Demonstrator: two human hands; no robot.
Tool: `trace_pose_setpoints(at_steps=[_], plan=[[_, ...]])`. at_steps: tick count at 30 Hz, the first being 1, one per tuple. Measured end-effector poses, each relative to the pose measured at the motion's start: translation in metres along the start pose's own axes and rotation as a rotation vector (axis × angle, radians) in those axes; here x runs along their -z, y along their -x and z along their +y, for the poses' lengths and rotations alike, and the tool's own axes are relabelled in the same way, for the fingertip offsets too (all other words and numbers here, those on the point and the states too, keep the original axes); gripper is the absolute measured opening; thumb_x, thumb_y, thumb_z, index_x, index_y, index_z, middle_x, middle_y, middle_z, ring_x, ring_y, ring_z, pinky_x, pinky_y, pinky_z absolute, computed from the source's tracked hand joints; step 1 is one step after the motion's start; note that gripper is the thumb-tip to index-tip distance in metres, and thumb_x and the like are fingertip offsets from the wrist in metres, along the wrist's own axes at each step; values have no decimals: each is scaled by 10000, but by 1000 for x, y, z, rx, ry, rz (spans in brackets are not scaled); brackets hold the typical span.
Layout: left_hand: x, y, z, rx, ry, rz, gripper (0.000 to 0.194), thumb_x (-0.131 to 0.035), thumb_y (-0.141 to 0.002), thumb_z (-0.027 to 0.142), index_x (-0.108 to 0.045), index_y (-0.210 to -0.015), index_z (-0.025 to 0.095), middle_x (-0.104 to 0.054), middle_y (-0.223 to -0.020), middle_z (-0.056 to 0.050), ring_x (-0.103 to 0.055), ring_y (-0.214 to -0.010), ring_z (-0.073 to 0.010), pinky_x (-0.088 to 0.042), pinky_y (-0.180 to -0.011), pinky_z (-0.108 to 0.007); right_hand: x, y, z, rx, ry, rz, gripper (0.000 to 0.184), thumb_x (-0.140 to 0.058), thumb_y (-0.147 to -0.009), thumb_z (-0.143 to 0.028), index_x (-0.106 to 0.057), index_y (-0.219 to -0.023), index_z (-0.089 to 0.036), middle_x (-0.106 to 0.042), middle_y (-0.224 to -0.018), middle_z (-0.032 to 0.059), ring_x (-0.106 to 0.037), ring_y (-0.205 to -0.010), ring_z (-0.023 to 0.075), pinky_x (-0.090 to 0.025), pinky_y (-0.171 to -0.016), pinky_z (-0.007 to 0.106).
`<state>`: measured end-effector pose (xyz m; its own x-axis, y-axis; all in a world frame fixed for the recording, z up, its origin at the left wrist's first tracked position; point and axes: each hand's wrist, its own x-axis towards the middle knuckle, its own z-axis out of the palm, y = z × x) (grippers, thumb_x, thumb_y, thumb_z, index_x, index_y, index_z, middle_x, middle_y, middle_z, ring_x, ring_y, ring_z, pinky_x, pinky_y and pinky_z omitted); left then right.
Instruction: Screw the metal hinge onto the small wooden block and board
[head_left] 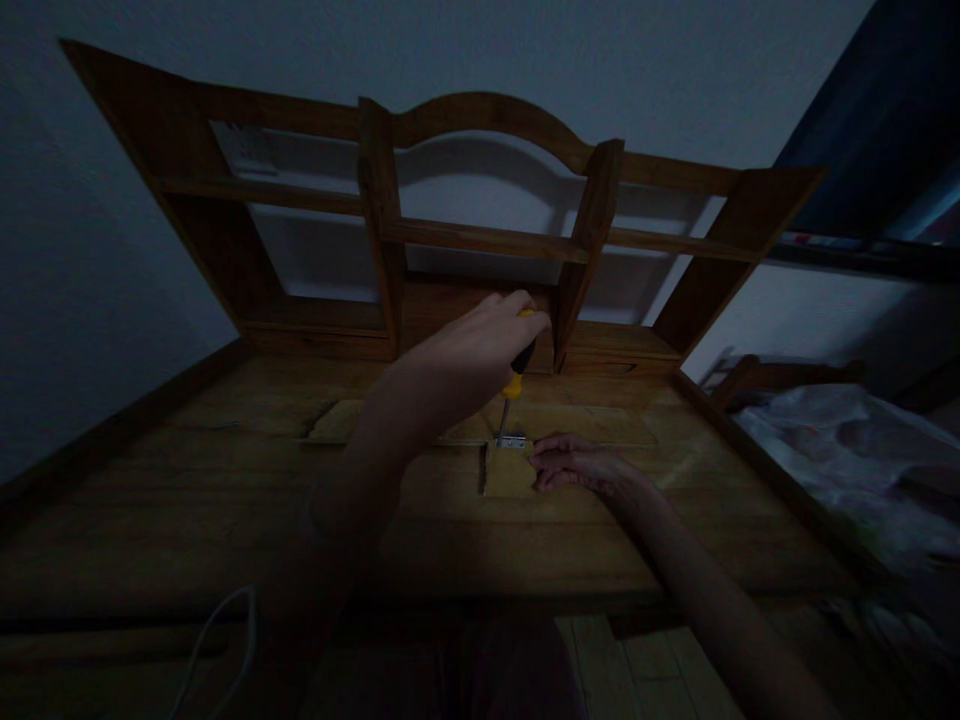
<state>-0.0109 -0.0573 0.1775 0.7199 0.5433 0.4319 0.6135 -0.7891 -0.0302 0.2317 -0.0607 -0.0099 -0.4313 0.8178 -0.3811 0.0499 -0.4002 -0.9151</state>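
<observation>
My left hand (487, 345) is wrapped round the yellow and black handle of a screwdriver (513, 386). The screwdriver stands nearly upright, its shaft reaching down to a small metal hinge (513, 440). That hinge lies where a small square wooden block (511, 472) meets a long thin board (592, 424). At the block's right edge, my right hand (562, 462) grips it with fingers closed against the side. Dim light hides the screwdriver's tip and any screw under it.
Everything lies on a wooden desk (450, 560), with a shelf unit (480, 235) at its back against the wall. A white cable (251, 620) loops at the front left. Plastic-wrapped things (847, 450) stand beyond the right edge.
</observation>
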Motion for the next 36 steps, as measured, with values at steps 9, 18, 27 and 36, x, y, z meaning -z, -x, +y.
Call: trace_pose_setpoints(at_steps=[9, 18, 27, 36], plan=[[6, -4, 10, 61, -58, 56, 450, -420, -810, -14, -648, -1129, 206, -662, -1174, -68, -522, -1110, -246, -462, -897, -370, 4, -1, 3, 4, 14, -26, 351, -879, -678, -286, -668, -915, -134, -733, -752, 33, -745, -693, 167, -604, -686, 250], [-1, -6, 19, 84, -84, 58, 228, -461, -980, 246, -597, -1109, 117, -644, -1120, -138, -520, -1139, -279, -403, -999, -425, 2, -1, 0, 4, 22, -56, 333, -877, -677, -301, -660, -868, -135, -723, -728, 20, -741, -684, 159, -595, -677, 235], [-8, -22, 14, 140, 31, 125, 246, -611, -934, 288, -527, -1140, 182, -555, -1138, -86, -576, -1042, -240, -472, -923, -368, 2, 0, -2, 3, 38, -70, 383, -883, -658, -343, -673, -892, -124, -725, -740, 26, -729, -667, 153, -577, -667, 238], [1, -13, 4, 243, 67, 106, 339, -700, -869, 378, -541, -1096, 182, -525, -1109, -91, -585, -1029, -256, -486, -894, -370, 4, -2, 0, 13, 43, -78, 345, -859, -691, -323, -669, -896, -121, -721, -741, 33, -725, -667, 159, -581, -675, 264]])
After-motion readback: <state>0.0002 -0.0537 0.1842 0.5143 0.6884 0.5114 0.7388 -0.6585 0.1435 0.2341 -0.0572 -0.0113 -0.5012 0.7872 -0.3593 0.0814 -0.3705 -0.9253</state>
